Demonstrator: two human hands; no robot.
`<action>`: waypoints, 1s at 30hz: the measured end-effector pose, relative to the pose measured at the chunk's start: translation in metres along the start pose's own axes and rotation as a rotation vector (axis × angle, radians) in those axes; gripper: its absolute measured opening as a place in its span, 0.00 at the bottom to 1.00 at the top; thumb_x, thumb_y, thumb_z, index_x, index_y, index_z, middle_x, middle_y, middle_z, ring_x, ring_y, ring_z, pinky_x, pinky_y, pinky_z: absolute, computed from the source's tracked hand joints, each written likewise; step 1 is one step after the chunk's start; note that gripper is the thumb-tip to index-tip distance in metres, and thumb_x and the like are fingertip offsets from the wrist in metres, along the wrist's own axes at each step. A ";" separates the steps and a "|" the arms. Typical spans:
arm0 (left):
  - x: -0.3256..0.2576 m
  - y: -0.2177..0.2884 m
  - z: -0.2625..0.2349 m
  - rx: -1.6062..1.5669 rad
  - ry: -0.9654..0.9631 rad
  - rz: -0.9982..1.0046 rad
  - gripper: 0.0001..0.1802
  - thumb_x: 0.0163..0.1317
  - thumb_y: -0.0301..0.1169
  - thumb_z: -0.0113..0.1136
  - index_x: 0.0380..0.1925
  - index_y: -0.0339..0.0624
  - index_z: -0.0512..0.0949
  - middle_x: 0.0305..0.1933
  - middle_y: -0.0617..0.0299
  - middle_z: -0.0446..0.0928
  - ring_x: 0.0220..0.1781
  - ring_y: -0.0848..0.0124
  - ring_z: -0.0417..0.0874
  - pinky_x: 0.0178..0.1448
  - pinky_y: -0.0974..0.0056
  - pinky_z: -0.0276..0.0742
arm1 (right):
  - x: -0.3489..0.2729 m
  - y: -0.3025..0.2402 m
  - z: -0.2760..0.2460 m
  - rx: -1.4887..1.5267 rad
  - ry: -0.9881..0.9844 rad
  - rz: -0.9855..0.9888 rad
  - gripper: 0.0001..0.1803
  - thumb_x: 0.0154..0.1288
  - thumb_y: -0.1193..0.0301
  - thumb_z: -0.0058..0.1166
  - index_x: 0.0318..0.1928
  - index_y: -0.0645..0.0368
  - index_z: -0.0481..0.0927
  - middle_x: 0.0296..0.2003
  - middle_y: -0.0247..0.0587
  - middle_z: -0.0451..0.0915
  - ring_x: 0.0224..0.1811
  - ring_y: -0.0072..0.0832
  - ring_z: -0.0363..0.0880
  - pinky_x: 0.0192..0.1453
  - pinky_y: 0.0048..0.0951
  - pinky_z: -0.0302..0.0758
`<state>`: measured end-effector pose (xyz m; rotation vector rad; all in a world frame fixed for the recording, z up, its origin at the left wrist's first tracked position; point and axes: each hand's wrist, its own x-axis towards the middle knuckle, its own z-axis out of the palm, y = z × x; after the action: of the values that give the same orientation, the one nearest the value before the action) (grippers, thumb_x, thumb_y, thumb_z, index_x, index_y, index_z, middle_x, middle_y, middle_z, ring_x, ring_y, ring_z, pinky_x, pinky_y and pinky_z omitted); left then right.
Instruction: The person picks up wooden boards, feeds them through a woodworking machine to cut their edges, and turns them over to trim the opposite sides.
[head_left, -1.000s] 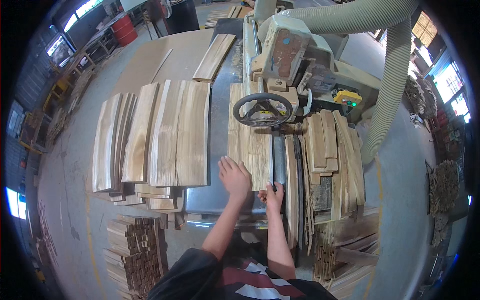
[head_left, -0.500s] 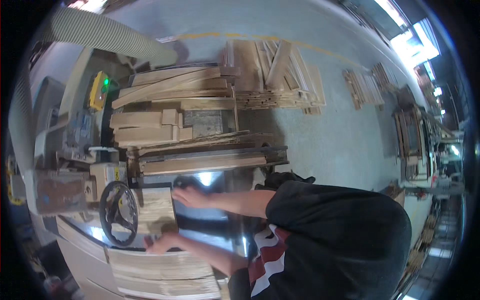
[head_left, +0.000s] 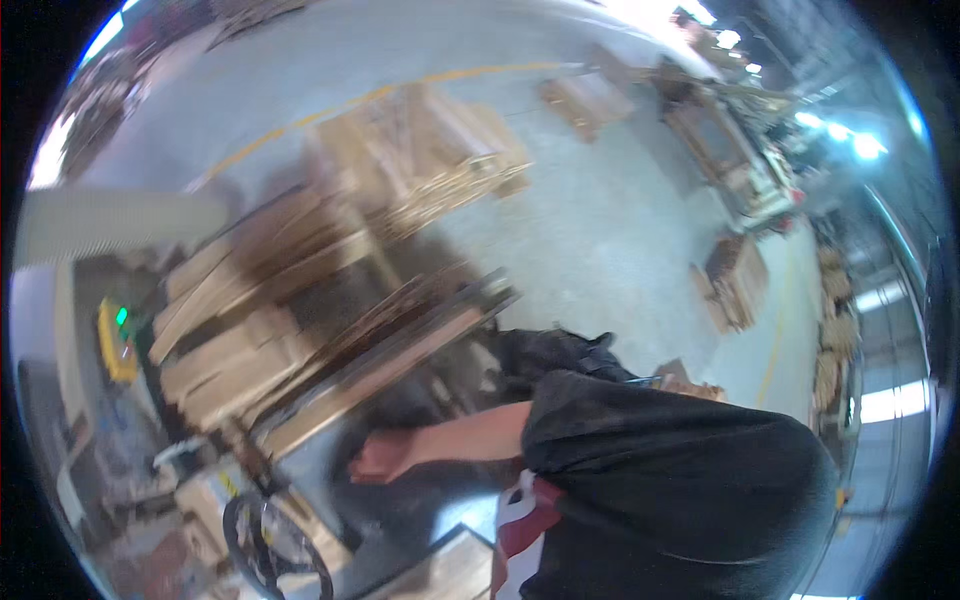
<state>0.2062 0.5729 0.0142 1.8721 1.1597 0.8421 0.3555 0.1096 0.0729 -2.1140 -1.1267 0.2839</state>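
My right hand [head_left: 382,458] hangs over the dark, shiny machine table [head_left: 350,520], its fingers loosely curled and nothing visible in them. Motion blurs it somewhat. Above it in the view, a long wooden board [head_left: 380,383] lies along a dark rail, apart from the hand. Lower left stands a black handwheel [head_left: 275,550]. Near the bottom edge, close to my body, is the corner of a pale wood stack [head_left: 450,570]. My left hand is out of view.
Boards [head_left: 240,360] lie beyond the rail, beside a yellow control box [head_left: 117,340] with a green light. A ribbed hose [head_left: 120,225] crosses at left. More stacked boards [head_left: 430,150] stand on the floor. A dark bundle [head_left: 555,355] is by my right arm.
My view has swung round to the right, so the machine sits lower and tilted. My right hand's stretched fingers have curled. My left hand has gone out of view.
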 end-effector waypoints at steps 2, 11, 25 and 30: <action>-0.015 -0.023 0.034 -0.062 -0.156 -0.037 0.26 0.76 0.45 0.48 0.58 0.34 0.76 0.57 0.44 0.78 0.57 0.60 0.80 0.61 0.60 0.75 | 0.003 0.003 -0.002 -0.025 0.083 -0.020 0.17 0.75 0.59 0.45 0.31 0.58 0.72 0.15 0.49 0.74 0.19 0.50 0.77 0.25 0.50 0.75; 0.047 -0.050 0.025 -0.201 -0.517 -0.024 0.27 0.76 0.45 0.48 0.62 0.33 0.73 0.62 0.43 0.75 0.62 0.61 0.78 0.64 0.61 0.73 | -0.001 0.012 -0.014 -0.147 0.118 -0.077 0.18 0.75 0.58 0.43 0.30 0.55 0.71 0.17 0.45 0.75 0.21 0.46 0.79 0.26 0.47 0.74; -0.080 0.176 -0.191 -0.551 -0.159 -0.627 0.41 0.64 0.67 0.43 0.59 0.44 0.73 0.44 0.57 0.79 0.39 0.63 0.79 0.46 0.51 0.77 | -0.022 0.011 -0.013 -0.119 0.094 -0.034 0.12 0.69 0.62 0.53 0.29 0.54 0.74 0.21 0.47 0.78 0.21 0.49 0.79 0.25 0.48 0.76; -0.305 0.194 -0.143 -1.181 -0.031 -0.625 0.53 0.58 0.73 0.35 0.64 0.37 0.69 0.52 0.40 0.78 0.49 0.45 0.81 0.48 0.46 0.77 | -0.003 0.011 -0.025 -0.078 0.179 -0.172 0.18 0.71 0.63 0.52 0.23 0.56 0.72 0.15 0.50 0.73 0.19 0.54 0.75 0.23 0.52 0.71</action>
<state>0.0548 0.2725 0.2092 0.5137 0.8209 0.8279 0.3728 0.0911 0.0827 -2.0473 -1.2200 -0.0299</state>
